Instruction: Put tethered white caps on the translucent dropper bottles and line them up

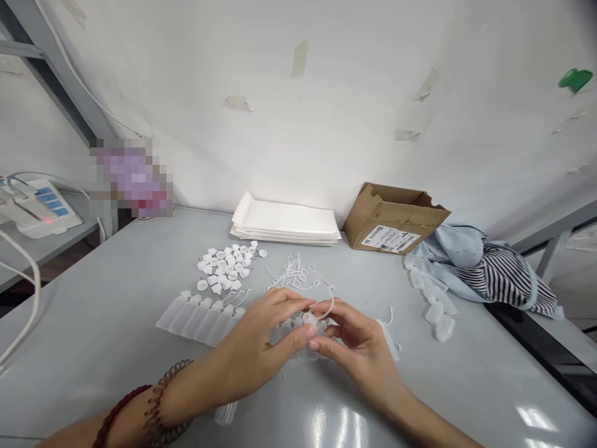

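Near the table's middle, my left hand (280, 336) and my right hand (349, 339) meet, both closed with fingertips around the neck of a small translucent plastic bottle (308, 318). A thin white ring strap (332, 302) curves up from the neck beside my right fingers. The bottle's lower body is partly hidden by my fingers. Left of my left hand lies a row of similar bottles (196, 320), which continues behind both hands. Beyond my fingers is a loose pile of ring straps (293, 270). White caps (226, 264) form a heap at the back left.
White padded envelopes (289, 218) are stacked against the wall. An open cardboard box (396, 218) stands right of them, with bunched cloth (494, 274) and more translucent containers (431, 298) beside it. Another bottle (226, 412) lies near my left wrist. A white device (41, 208) with cables sits far left.
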